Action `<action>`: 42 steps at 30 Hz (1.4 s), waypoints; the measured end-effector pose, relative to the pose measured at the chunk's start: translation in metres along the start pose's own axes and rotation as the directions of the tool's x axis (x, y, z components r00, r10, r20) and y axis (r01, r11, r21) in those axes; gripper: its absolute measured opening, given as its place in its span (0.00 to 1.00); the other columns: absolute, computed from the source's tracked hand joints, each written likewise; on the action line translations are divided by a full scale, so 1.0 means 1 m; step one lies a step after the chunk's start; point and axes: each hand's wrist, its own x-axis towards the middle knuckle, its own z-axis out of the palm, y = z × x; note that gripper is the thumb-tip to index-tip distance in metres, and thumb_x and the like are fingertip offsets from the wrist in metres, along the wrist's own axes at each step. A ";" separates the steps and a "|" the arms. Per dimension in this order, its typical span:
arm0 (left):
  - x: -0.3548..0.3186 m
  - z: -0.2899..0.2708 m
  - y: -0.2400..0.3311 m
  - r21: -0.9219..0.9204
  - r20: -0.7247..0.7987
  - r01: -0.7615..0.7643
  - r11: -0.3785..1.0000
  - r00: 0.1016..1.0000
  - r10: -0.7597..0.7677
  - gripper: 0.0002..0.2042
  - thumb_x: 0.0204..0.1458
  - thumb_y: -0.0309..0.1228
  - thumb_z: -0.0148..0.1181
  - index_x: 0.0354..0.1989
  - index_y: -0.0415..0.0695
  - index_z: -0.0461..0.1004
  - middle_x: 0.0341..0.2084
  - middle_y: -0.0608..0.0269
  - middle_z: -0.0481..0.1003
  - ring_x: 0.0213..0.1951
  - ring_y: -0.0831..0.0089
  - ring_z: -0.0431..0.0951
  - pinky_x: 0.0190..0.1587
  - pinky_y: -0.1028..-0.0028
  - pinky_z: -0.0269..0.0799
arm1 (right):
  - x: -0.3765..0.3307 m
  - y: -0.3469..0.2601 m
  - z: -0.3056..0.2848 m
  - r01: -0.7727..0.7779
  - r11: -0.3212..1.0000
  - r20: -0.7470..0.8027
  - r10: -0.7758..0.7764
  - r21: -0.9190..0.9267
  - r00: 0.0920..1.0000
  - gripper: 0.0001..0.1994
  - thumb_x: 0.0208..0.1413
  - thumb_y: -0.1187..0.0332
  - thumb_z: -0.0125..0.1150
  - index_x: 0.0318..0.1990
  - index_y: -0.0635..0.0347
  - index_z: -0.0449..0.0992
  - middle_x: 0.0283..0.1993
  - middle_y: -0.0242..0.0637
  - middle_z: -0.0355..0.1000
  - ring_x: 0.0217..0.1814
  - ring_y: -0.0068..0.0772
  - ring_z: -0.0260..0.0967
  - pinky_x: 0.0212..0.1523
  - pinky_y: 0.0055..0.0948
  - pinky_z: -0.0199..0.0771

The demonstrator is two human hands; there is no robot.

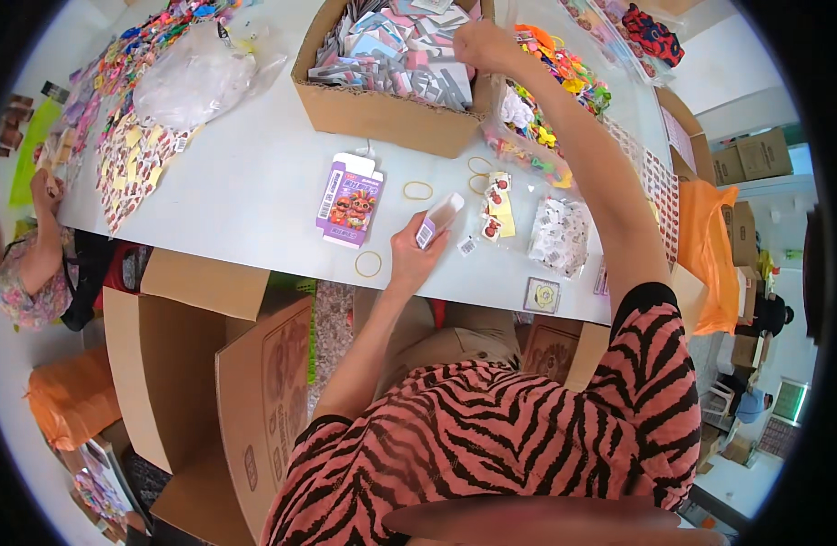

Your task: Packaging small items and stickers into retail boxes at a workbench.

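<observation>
My left hand [418, 257] is closed around a small, open-topped carton box [439, 221], pale inside, held tilted just above the table's front part. My right arm reaches far forward. At its end my right hand [485, 47] is curled over the right side of a big cardboard box [391, 116]. That box is heaped with flat grey, pink and blue cards [395, 50]. Whatever the right fingers hold, if anything, is hidden. Left of my left hand lies a purple printed box [350, 200] with its top flap raised. Small printed packets [497, 205] lie to the right.
Rubber bands [368, 264] lie near the front edge. A clear bag of printed pieces [560, 237], a square card [542, 295] and a bin of colourful trinkets [527, 136] stand right. A plastic bag [195, 77] lies left. Open cartons [177, 364] fill the floor; another person's hand [47, 187] works at far left.
</observation>
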 end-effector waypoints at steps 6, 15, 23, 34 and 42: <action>0.000 -0.007 -0.010 -0.027 -0.027 -0.049 0.998 0.998 0.049 0.14 0.44 0.25 0.64 0.40 0.38 0.74 0.23 0.61 0.77 0.25 0.81 0.75 0.29 0.77 0.71 | -0.079 -0.031 -0.085 -0.166 0.939 -0.245 0.244 0.301 0.938 0.10 0.52 0.62 0.58 0.37 0.59 0.74 0.32 0.43 0.76 0.35 0.40 0.74 0.37 0.38 0.72; -0.008 -0.023 0.022 -0.273 0.153 0.071 0.959 0.988 -0.029 0.15 0.45 0.21 0.64 0.43 0.34 0.74 0.36 0.60 0.78 0.38 0.77 0.77 0.43 0.77 0.74 | -0.198 -0.083 -0.105 0.184 0.490 -0.208 -0.006 0.852 0.978 0.04 0.55 0.72 0.54 0.34 0.64 0.72 0.27 0.32 0.73 0.33 0.24 0.73 0.37 0.22 0.71; -0.027 -0.021 0.042 -0.236 0.282 0.070 0.969 0.959 -0.001 0.15 0.46 0.22 0.64 0.43 0.34 0.74 0.36 0.59 0.78 0.38 0.76 0.78 0.43 0.76 0.74 | -0.243 -0.098 -0.083 0.201 0.610 -0.196 -0.075 0.767 0.978 0.05 0.56 0.72 0.55 0.36 0.63 0.71 0.31 0.30 0.72 0.33 0.19 0.71 0.38 0.20 0.70; -0.029 -0.017 0.066 -0.227 0.305 0.109 0.968 0.952 -0.036 0.14 0.44 0.21 0.65 0.42 0.35 0.74 0.34 0.61 0.78 0.36 0.79 0.76 0.42 0.78 0.72 | -0.254 -0.113 -0.052 0.357 0.714 -0.376 -0.141 0.602 0.916 0.03 0.51 0.75 0.58 0.32 0.63 0.70 0.32 0.37 0.70 0.32 0.36 0.69 0.34 0.29 0.69; -0.026 -0.015 0.077 -0.206 0.249 0.103 0.973 0.967 -0.049 0.14 0.45 0.19 0.63 0.43 0.33 0.73 0.35 0.60 0.78 0.37 0.76 0.77 0.42 0.77 0.73 | -0.264 -0.120 -0.028 0.451 0.763 -0.505 -0.192 0.462 0.842 0.08 0.47 0.73 0.61 0.38 0.59 0.75 0.56 0.42 0.64 0.50 0.36 0.67 0.42 0.32 0.73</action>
